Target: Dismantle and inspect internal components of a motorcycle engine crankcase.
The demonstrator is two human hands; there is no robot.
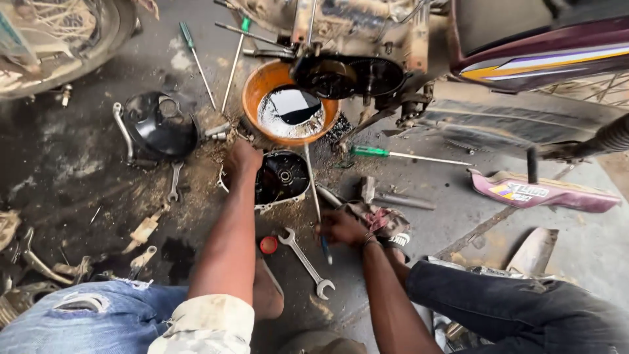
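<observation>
Head: engine cover (283,178) between hands.

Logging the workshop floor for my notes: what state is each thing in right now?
Orange round bowl: upright, holding dark oil.
Black engine cover: lying open side up, left hand on its edge.
Long screwdriver with blue handle: gripped by right hand.
Silver open-ended spanner: lying flat, untouched.
Green-handled screwdriver: lying flat.

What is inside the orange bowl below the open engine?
The orange bowl holds dark oil with a pale, foamy surface that reflects the sky. Its far rim is covered by the engine's open clutch housing; the bottom is hidden by the oil.
</observation>
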